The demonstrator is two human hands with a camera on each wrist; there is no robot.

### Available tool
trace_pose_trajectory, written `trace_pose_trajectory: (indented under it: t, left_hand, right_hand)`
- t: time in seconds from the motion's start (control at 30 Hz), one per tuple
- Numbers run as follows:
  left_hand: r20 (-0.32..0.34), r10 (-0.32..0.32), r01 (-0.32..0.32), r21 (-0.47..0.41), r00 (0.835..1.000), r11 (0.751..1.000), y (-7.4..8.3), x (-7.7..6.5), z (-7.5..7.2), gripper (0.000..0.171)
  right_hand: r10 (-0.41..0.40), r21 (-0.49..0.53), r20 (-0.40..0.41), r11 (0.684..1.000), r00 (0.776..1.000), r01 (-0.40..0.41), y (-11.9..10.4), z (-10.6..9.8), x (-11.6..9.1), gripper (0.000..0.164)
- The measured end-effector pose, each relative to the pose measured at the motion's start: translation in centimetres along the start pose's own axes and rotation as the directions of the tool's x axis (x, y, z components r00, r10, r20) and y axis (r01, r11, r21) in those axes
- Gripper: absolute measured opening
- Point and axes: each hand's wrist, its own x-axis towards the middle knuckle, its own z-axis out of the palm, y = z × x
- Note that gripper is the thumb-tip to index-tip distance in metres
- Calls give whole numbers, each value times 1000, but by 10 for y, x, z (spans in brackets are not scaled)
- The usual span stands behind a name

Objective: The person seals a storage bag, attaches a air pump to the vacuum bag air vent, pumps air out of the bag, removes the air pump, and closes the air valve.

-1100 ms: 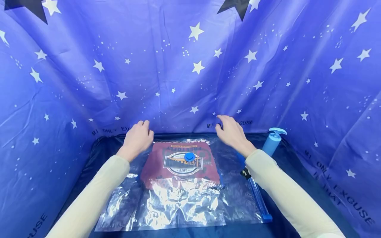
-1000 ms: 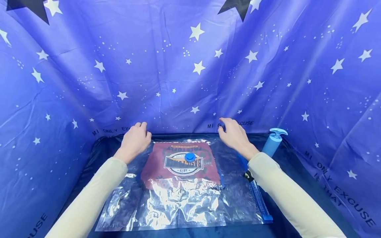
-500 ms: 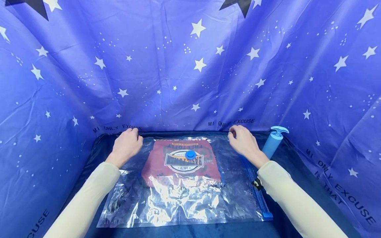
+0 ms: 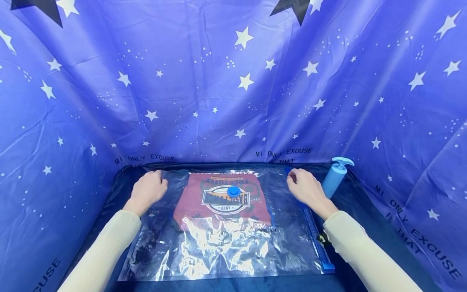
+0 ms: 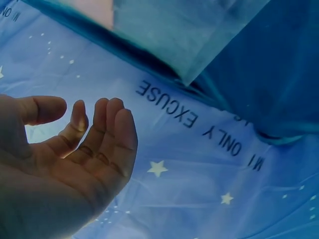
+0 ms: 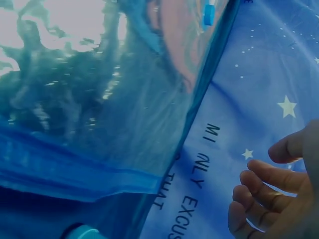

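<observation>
A clear vacuum storage bag (image 4: 233,259) lies flat on the table. Through its film shows a folded maroon garment (image 4: 186,202) with a printed badge, and a round blue valve (image 4: 234,191) sits over the print. My left hand (image 4: 148,190) hovers by the bag's far left corner; in the left wrist view its fingers (image 5: 124,134) curve loosely around nothing. Over the far end of the blue zip strip (image 4: 316,239) is my right hand (image 4: 308,190), likewise holding nothing, its fingers (image 6: 271,194) loosely bent in the right wrist view.
A light blue hand pump (image 4: 333,180) with a T-handle stands behind the right hand. By the right cuff, a small black piece (image 4: 322,238) sits at the zip strip, partly hidden. Star-printed blue fabric (image 4: 219,81) rises behind and at both sides of the dark table cover (image 4: 365,227).
Both hands have moved apart and drawn back toward me, the left one leftward and the right one rightward. The bag, garment and pump stay in place.
</observation>
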Motion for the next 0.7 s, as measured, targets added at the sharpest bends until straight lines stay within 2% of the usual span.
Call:
trace_pose_trajectory:
  t: [0.3,0.57,0.7]
  left_hand:
    - [103,-91,89,24,990,996,-28,-17,13,33]
    - [208,-173,160,78,963,984,-51,-35,21,40]
    - [211,-175,167,56,962,984,-62,-43,26,39]
  right_hand:
    - [43,4,69,999,997,-44,17,6,-19,19]
    - [60,-85,88,995,994,-52,36,11,-40,18]
    - [107,-78,132,992,985,-98,46,13,-50,18]
